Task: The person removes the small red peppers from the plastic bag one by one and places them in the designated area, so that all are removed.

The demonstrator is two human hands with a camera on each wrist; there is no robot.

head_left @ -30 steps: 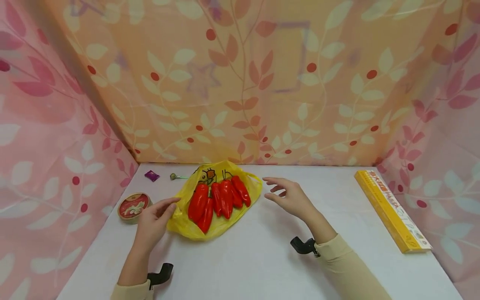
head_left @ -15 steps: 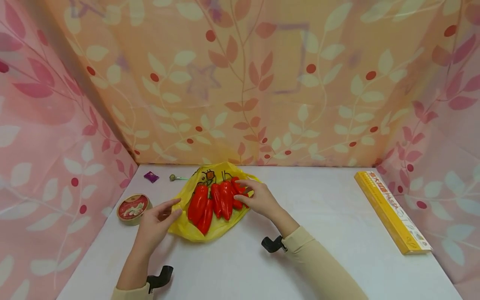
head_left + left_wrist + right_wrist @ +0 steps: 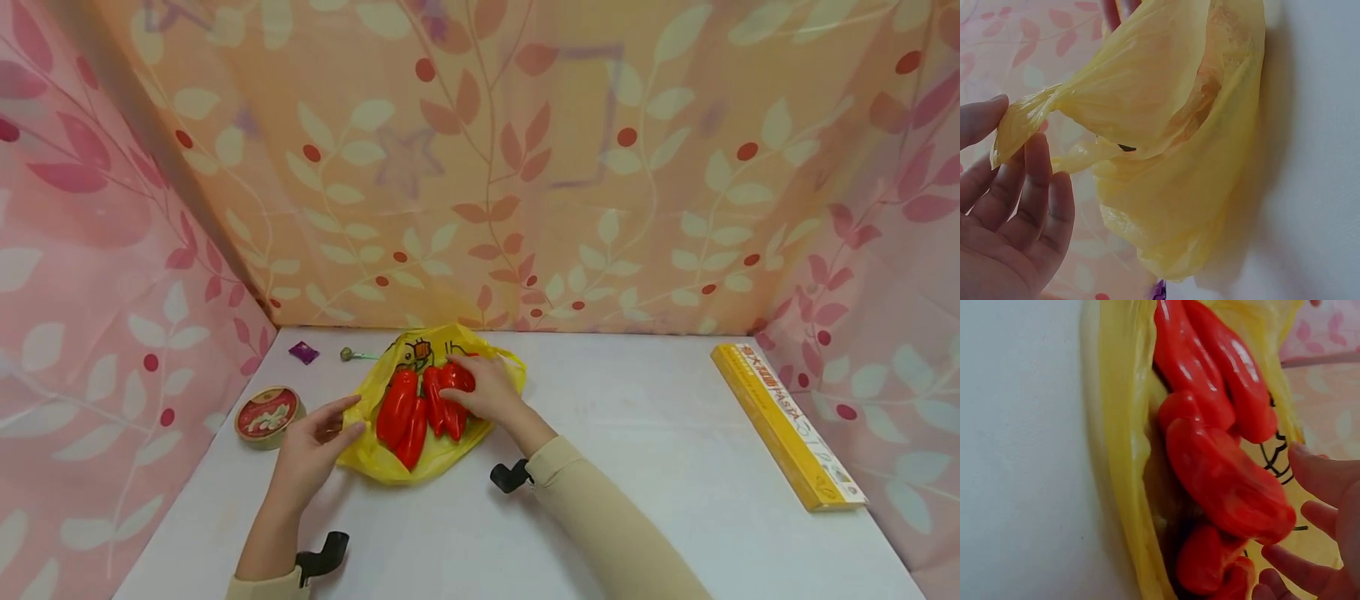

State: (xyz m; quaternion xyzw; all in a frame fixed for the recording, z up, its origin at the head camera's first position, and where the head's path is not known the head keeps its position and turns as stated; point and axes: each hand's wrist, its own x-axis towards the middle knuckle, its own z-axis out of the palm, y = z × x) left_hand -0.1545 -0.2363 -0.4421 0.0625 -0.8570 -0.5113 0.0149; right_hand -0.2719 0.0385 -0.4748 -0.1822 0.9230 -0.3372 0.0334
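White table (image 3: 675, 467), one yellow bag (image 3: 375, 454), about five red peppers (image 3: 397, 404); left hand (image 3: 311, 446) pinching bag handle, right hand (image 3: 487, 392) loosely over peppers.

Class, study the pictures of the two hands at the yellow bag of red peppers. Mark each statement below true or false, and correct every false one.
1. The red peppers lie on the yellow bag. True.
2. The right hand rests on the long yellow box. False: it is at the peppers; the long yellow box lies far off at the table's right side.
3. The left hand is at the bag's left edge. True: in the left wrist view a twisted handle of the bag lies at its fingers.
4. The round tin stands to the right of the bag. False: the round tin is to its left.
5. The bag is blue. False: it is yellow.
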